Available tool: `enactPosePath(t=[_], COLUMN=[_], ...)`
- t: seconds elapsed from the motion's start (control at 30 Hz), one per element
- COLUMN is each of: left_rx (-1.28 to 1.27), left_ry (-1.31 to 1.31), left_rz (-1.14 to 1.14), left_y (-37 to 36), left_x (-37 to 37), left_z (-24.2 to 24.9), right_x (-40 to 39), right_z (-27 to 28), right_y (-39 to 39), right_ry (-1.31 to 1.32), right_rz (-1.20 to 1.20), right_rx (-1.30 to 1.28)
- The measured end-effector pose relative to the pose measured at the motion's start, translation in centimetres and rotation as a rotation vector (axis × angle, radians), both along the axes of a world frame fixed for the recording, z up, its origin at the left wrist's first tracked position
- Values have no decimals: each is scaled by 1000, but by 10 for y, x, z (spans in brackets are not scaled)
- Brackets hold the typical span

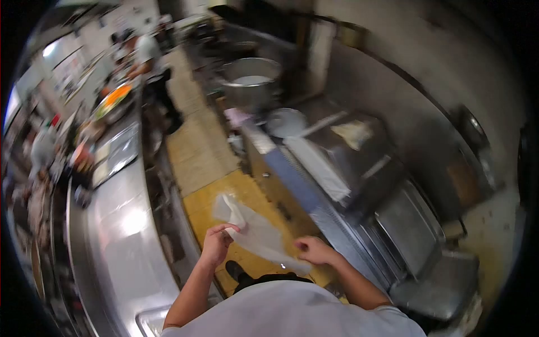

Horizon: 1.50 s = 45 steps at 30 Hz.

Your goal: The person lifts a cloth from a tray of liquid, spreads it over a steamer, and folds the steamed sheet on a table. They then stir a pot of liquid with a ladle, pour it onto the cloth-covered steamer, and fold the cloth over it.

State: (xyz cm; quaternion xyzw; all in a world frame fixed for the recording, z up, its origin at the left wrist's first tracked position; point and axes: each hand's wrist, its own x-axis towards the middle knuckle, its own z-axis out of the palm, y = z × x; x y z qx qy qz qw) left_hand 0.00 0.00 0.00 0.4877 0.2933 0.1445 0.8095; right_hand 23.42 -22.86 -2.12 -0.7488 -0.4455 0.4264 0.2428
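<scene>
You have a thin, see-through sheet (261, 237), perhaps a plastic bag, over the yellow floor (206, 194) between the steel counter (115, 227) on the left and the cooking units on the right. Your left hand (215, 246) pinches its left side, thumb and finger closed. Your right hand (316, 250) is half curled by its right edge; whether it grips, I can't tell. The step looks like spreading the sheet; the next move calls for a firm left pinch and a sure right-hand hold.

The shirt (292, 314) is white, short-sleeved; the trousers (272, 279) black; the shoe (236, 271) dark.
</scene>
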Motion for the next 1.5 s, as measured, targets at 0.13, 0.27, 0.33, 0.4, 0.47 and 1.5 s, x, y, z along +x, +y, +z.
enactPosePath(t=[0.13, 0.27, 0.33, 0.4, 0.47, 1.5], left_rx=[-248, 199, 519, 728, 913, 1569], left_ry=[-214, -251, -304, -345, -430, -185], left_rz=[-449, -819, -831, -778, -637, -1453], left_y=[-120, -196, -208, -211, -209, -386], left_x=[140, 210, 239, 278, 318, 568], left_z=[32, 106, 152, 172, 189, -154], right_x=[53, 69, 90, 108, 128, 267], right_z=[49, 35, 15, -3, 0, -140], right_y=[-82, -123, -158, -203, -255, -376], right_ry=[-175, -152, 15, -19, -218, -778], right_rz=[-281, -409, -514, -681, -853, -925], right_rx=[676, 669, 424, 302, 242, -423])
